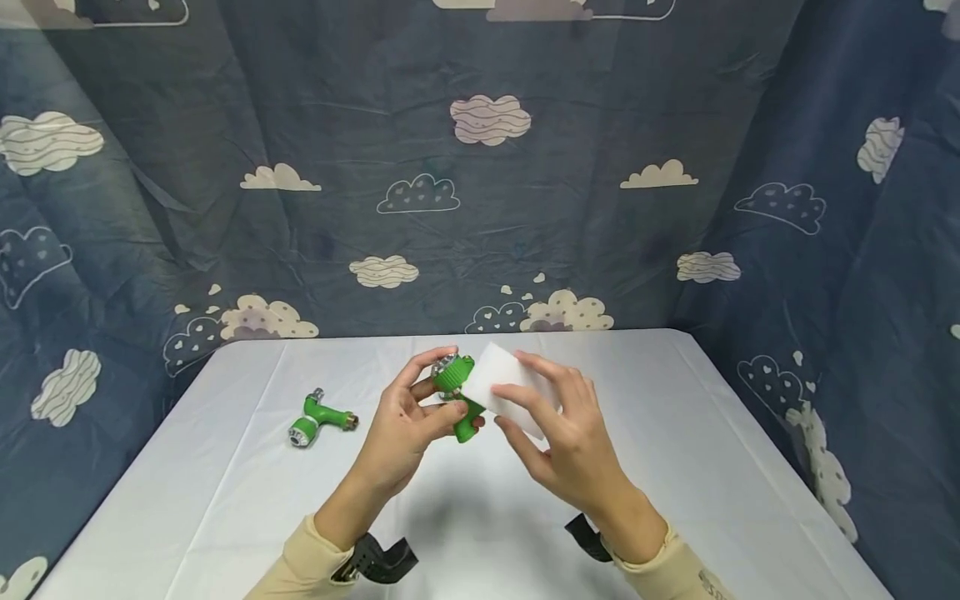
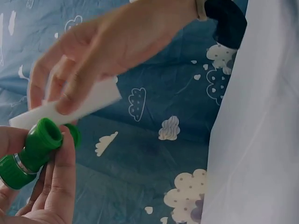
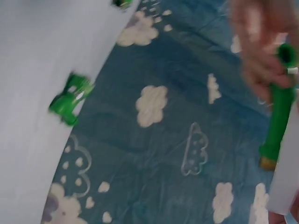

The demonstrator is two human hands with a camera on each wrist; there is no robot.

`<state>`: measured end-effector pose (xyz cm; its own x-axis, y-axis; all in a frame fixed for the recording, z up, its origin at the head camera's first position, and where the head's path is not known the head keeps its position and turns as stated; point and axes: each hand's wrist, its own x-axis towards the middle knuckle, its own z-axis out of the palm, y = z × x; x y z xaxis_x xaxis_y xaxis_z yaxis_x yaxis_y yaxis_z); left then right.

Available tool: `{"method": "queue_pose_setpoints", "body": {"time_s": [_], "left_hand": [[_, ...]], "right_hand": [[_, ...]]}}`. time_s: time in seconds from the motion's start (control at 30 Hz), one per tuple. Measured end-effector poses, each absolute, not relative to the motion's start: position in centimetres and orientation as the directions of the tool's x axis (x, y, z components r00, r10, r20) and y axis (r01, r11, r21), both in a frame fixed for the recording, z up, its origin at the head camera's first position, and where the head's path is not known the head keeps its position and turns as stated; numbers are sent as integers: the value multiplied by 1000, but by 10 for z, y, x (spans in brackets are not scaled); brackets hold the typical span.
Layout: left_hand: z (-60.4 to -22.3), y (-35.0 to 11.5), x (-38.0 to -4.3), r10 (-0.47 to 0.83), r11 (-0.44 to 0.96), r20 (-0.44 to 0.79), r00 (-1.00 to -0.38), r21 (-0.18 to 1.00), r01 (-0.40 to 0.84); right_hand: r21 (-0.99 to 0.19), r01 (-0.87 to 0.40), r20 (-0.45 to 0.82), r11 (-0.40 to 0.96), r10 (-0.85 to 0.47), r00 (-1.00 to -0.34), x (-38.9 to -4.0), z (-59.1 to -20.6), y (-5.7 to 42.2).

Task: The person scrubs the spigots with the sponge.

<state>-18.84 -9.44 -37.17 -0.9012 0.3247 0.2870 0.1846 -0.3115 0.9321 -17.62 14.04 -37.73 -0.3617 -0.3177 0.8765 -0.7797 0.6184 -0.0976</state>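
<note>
My left hand [image 1: 408, 421] grips a green tap [image 1: 467, 417] with a ribbed green and silver head, thumb across its body. In the left wrist view the round open end of the tap [image 2: 43, 136] shows between the thumb and fingers. My right hand [image 1: 573, 433] holds a flat white sponge block [image 1: 504, 382], thumb below and fingers spread over its face. One corner of the sponge overlaps the tap. The right wrist view is blurred, with the tap [image 3: 280, 116] and part of the sponge [image 3: 286, 172] at its right edge.
A second green tap [image 1: 322, 418] with silver and brass-coloured ends lies on the white-covered table [image 1: 247, 500], left of my left hand. A dark blue cloth [image 1: 570, 225] with cloud prints hangs behind the table and along its sides.
</note>
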Motion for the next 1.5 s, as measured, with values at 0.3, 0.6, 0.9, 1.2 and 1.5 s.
{"method": "queue_pose_setpoints", "body": {"time_s": [0.3, 0.6, 0.9, 1.2, 1.5], "left_hand": [[-374, -96, -188, 268, -245, 229, -936, 956, 163], [-377, -97, -195, 136, -183, 178, -975, 971, 152], [-372, -95, -190, 113, -180, 212, -971, 965, 190], [-372, -97, -190, 72, -305, 221, -973, 933, 190], [-379, -89, -193, 216, -423, 60, -975, 906, -38]], "right_hand": [[-201, -655, 856, 728, -195, -479, -197, -384, 163], [-232, -713, 845, 662, -226, -485, -180, -370, 152], [-168, -707, 811, 687, -311, -495, -175, -383, 135], [-475, -629, 715, 616, -146, -683, -193, -387, 151], [-421, -766, 798, 485, -204, -567, -170, -379, 132]]}}
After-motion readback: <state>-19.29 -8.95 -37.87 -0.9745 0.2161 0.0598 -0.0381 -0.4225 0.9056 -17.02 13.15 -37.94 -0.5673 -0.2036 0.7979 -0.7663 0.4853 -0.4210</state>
